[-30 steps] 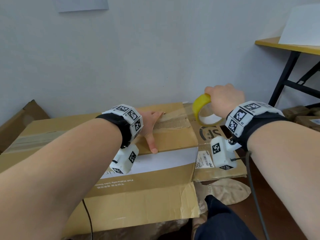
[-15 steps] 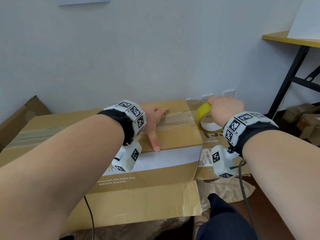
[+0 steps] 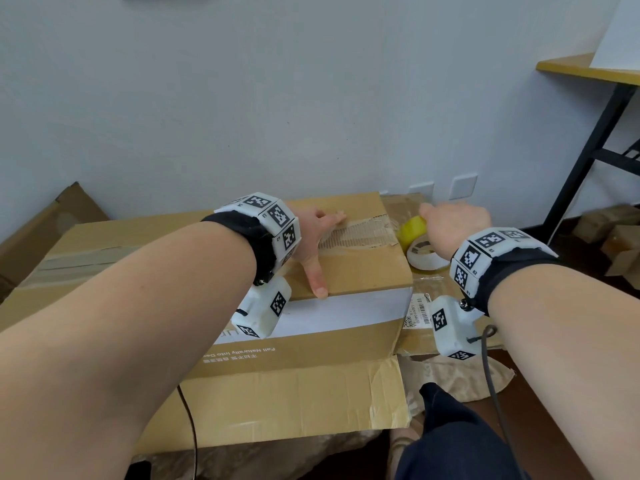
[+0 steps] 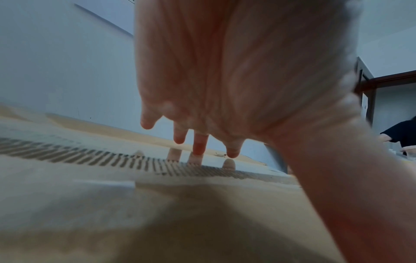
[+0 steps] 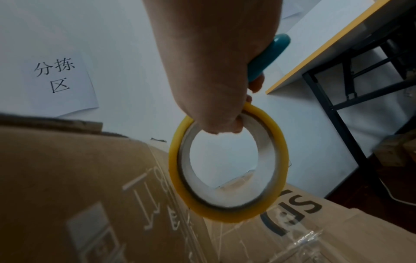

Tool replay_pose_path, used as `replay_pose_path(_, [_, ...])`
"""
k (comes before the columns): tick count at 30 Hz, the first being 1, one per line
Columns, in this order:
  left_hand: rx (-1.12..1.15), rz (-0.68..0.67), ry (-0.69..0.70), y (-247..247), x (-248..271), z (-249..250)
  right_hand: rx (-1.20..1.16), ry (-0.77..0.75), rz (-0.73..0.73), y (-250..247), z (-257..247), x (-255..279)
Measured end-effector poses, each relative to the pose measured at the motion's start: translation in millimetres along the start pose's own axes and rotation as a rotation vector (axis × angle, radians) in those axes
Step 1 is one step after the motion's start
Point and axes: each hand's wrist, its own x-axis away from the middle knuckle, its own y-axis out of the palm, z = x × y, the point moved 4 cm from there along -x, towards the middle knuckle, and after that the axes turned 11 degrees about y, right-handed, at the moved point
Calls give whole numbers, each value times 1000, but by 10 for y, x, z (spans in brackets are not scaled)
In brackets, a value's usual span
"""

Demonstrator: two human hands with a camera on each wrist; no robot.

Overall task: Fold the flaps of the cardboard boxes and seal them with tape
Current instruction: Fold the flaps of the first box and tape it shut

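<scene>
Left hand (image 3: 313, 237) presses flat near the cardboard box (image 3: 363, 268) right edge; beside it, right hand (image 3: 453, 226) grips the yellow tape roll (image 5: 227, 165).

Two boxes (image 3: 207, 271) (image 3: 450, 341), one tape roll (image 3: 420, 249)

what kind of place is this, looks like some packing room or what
Probably a parcel sorting or packing room: worn cardboard boxes bearing a shipping label, a paper wall sign reading "sorting area" in Chinese, and a roll of tape in the right hand.
</scene>
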Motion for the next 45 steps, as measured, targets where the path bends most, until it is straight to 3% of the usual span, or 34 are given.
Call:
replay_pose_path(6, [-13,21,19,-2,16,0,-49,-40,-91,-2,-11,47])
replay_pose_path(13, [-42,34,31,6,38,23,-269,-262,-53,-380,-180,150])
replay_pose_path(18, [-12,55,45,25,89,11,-105,-362,-68,-408,-406,319])
replay_pose_path(22, [4,66,69,101,142,-41,-31,-329,-144,-326,-487,396])
replay_pose_path(28, [-56,86,80,285,232,-128,71,-224,-136,-349,-590,408])
replay_pose_path(41, [4,115,-4,557,359,-163,181,-29,-188,-500,-822,592])
replay_pose_path(45, [49,134,-36,597,402,-187,236,-34,-212,-555,-969,678])
